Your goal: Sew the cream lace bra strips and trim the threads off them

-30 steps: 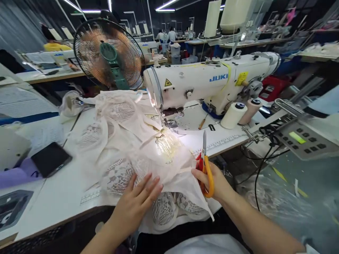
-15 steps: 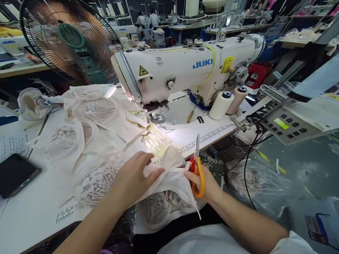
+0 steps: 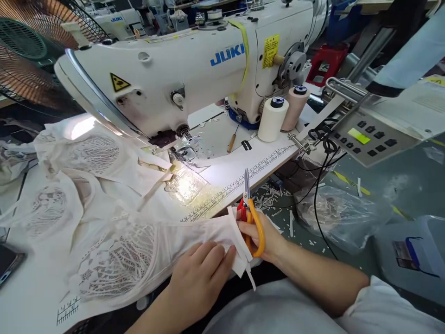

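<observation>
Orange-handled scissors [image 3: 256, 232] are held in my right hand [image 3: 269, 239], blades closed and pointing away, with the fingers round the handles beside the cloth end. My left hand [image 3: 203, 278] is pressed on the white garment band [image 3: 187, 234], thumb and fingers close together on the fabric. A narrow white strip [image 3: 239, 234] crosses the band's end between the two hands, with a thin tail hanging down. The band runs left into a lace cup [image 3: 120, 260] on the table. More white lace pieces [image 3: 93, 155] lie behind it.
A white sewing machine [image 3: 156, 88] stands ahead, with thread cones [image 3: 273, 119] and a small awl [image 3: 231, 143] beside it. A control panel [image 3: 365, 137] juts in at right. The ruler-marked table edge [image 3: 257, 174] slants near my right hand. A phone [image 3: 9, 262] lies far left.
The view has moved closer to the machine. My left hand has shifted right and down onto the band, which is now stretched flatter with its lace cup in view. The scissors stay in my right hand.
</observation>
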Available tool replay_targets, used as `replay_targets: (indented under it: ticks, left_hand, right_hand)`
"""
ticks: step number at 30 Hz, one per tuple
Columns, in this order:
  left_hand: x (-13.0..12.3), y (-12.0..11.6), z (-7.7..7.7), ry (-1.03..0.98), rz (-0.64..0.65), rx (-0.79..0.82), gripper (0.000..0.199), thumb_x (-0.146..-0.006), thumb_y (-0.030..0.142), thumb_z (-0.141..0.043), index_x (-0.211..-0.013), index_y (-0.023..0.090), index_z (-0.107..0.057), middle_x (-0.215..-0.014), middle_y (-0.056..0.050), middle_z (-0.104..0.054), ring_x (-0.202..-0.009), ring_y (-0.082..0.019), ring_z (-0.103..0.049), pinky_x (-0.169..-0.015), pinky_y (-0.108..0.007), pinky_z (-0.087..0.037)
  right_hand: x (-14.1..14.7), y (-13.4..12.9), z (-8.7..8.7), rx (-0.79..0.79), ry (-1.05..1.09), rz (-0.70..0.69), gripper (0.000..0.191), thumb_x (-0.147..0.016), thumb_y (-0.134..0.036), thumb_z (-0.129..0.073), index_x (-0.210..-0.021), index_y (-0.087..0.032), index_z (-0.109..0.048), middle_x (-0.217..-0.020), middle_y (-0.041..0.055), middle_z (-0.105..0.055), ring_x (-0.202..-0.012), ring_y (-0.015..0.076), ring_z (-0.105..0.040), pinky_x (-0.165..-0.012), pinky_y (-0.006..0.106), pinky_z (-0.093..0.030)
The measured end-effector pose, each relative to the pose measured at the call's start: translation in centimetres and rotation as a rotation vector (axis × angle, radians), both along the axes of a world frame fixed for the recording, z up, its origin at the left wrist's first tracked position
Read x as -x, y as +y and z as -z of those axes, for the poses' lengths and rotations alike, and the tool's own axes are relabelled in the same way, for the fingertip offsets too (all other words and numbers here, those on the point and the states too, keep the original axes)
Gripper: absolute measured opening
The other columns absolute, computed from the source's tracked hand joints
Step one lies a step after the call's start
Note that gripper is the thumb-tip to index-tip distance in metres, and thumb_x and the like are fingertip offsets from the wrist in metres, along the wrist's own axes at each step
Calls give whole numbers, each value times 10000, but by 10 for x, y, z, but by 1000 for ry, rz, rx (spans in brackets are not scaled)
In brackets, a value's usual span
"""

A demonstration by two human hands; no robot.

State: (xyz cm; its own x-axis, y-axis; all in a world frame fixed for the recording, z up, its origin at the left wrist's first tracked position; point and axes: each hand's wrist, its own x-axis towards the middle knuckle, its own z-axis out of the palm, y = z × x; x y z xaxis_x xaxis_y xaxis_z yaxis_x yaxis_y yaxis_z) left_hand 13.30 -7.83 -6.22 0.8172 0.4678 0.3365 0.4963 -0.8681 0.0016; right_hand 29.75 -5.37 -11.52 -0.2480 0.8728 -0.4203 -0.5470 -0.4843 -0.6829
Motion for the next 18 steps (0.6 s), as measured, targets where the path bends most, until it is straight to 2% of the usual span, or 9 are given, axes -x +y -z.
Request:
replay_targets:
  ticks: [4,7,9,11,13,15,18]
  left_hand:
    - [-8,1,6,-8,-22,3,295,-951,86,-286,-998,101,-577,-691,-39,-636,-616,-185,-611,-501,-305,-442]
    - [-5,-1,2,-3,-9,59,257,-956,125,-337,-1000,134,-591,-724,-33,-643,-655,-181,-620,-550,-301,-469]
    - [3,0,-3,-21,-20,125,220,-965,240,-402,-1042,152,-589,-874,-64,-669,-783,-193,-636,-668,-315,-508]
    - [12,8,-9,-39,-76,164,287,-964,323,-412,-1132,139,-555,-1091,-125,-646,-971,-216,-619,-794,-325,-508]
    - [23,23,-13,-21,-147,167,337,-968,311,-373,-1205,116,-514,-1160,-145,-631,-1054,-225,-595,-843,-326,-494]
    - [32,38,-15,59,-202,203,313,-962,279,-354,-1151,140,-560,-1037,-103,-682,-959,-222,-624,-801,-336,-496]
    - [44,49,-22,190,-229,324,312,-955,255,-340,-889,189,-637,-769,-32,-675,-736,-197,-623,-715,-336,-476]
  right_hand:
    - [-7,1,-4,-46,-48,-81,466,-559,-531,-780,-699,-197,-487,-561,-61,-474,-500,90,-424,-494,230,-358]
    - [-12,2,-4,-144,-172,-113,437,-525,-405,-820,-713,-192,-487,-609,-64,-490,-538,83,-438,-527,223,-371]
    - [-14,1,-4,-195,-246,-141,379,-564,-349,-782,-713,-201,-467,-597,-79,-455,-496,68,-396,-472,206,-329]
    - [-17,0,-5,-224,-266,-183,320,-623,-339,-718,-730,-214,-443,-579,-92,-416,-428,56,-334,-401,199,-270]
    - [-20,-1,-10,-263,-275,-181,285,-639,-315,-686,-750,-221,-441,-593,-89,-422,-418,57,-329,-381,195,-269]
    - [-24,-1,-16,-337,-320,-129,243,-638,-282,-670,-759,-221,-469,-622,-68,-458,-470,76,-386,-419,202,-333]
    - [-30,0,-24,-427,-423,-53,186,-642,-269,-647,-766,-228,-515,-637,-37,-505,-537,112,-446,-480,233,-398]
